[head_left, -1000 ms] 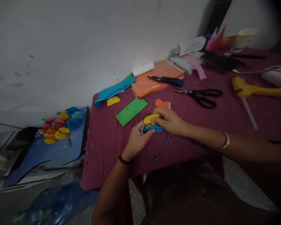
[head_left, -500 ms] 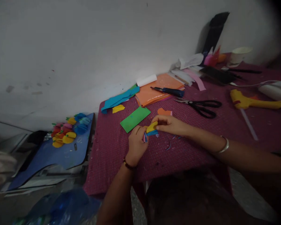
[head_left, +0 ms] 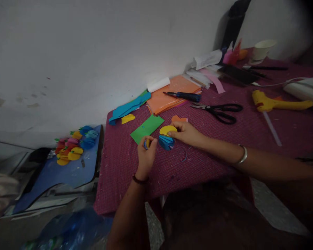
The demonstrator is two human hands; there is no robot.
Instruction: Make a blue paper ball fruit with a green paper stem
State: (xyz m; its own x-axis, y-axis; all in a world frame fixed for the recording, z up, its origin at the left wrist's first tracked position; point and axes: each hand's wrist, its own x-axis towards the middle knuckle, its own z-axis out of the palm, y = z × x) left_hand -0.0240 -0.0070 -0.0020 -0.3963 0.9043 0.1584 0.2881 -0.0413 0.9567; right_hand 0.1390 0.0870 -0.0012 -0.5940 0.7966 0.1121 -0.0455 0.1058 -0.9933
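Between the thumb and fingers of my right hand (head_left: 186, 133) is a yellow paper circle (head_left: 167, 130), held by its right edge. Blue paper circles (head_left: 166, 142) lie in a loose stack on the table just below it. My left hand (head_left: 146, 152) is closed round a small bundle of coloured paper pieces (head_left: 146, 144), with yellow and blue edges showing; most of the bundle is hidden by the fingers. Behind my left hand lies a green paper strip (head_left: 147, 127). An orange paper cutout (head_left: 179, 119) sits just past my right fingers.
Black-handled scissors (head_left: 221, 111), a blue cutter (head_left: 185, 96) and orange sheets (head_left: 159, 102) lie behind my hands. A yellow glue gun (head_left: 281, 103) is at the right. Finished paper pieces (head_left: 74, 152) rest on a blue board (head_left: 75, 175) at the left. A wall runs behind.
My hands have moved apart, the left one toward the left with its bundle. The yellow circle now shows flat in my right hand, and more of the blue stack is visible. The view has shifted slightly.
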